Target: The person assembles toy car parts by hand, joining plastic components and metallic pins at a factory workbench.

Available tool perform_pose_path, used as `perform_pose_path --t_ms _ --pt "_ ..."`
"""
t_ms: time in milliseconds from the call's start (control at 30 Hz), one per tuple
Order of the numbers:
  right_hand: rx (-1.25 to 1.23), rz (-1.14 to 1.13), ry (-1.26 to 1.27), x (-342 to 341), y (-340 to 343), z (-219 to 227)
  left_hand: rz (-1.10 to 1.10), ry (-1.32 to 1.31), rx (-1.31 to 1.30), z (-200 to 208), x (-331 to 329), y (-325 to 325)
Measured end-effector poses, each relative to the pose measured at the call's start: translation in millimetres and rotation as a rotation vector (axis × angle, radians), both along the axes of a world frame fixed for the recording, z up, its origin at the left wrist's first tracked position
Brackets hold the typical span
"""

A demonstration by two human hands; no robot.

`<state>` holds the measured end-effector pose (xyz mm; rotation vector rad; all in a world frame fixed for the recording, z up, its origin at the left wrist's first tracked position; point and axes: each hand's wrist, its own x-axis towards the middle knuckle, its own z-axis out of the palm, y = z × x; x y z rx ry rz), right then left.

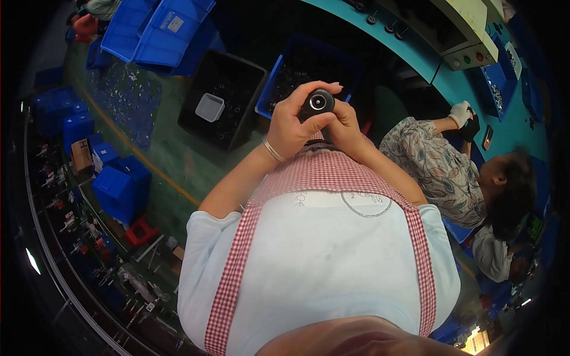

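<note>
In front of my chest I hold a small black wheel (pixel 321 102) with a pale ring at its hub, its round face turned up. My left hand (pixel 288 123) wraps it from the left, thumb along its near edge and fingers over the far side. From the right, my right hand (pixel 346 127) closes on the same wheel; its fingertips are partly hidden. Just beyond my hands stands a blue bin (pixel 262 95) with many small dark parts in it. Beside that, to the left, is a black bin (pixel 191 80) holding a white plastic tub (pixel 210 107).
At right, a seated person in a patterned shirt (pixel 436 155) works at a turquoise bench (pixel 439 89), one hand in a white glove (pixel 459 114). A machine with buttons (pixel 472 58) stands there. Blue crates (pixel 172 29) are stacked at far left; a red stool (pixel 141 230) sits lower left.
</note>
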<state>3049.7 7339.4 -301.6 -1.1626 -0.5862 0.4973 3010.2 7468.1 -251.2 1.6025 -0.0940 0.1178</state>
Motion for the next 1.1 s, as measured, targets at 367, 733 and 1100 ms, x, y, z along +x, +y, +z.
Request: perform_pose_path --t_ms 367,733,1100 --pt "-0.008 0.052 0.155 -1 3 2 0.138 0.032 0.204 4 -3 5" --pt "-0.243 0.177 0.315 9 -2 7 0.048 -0.076 0.311 1 5 20" --pt "-0.310 0.095 -0.052 20 1 5 -0.066 0.268 -0.051 10 3 42"
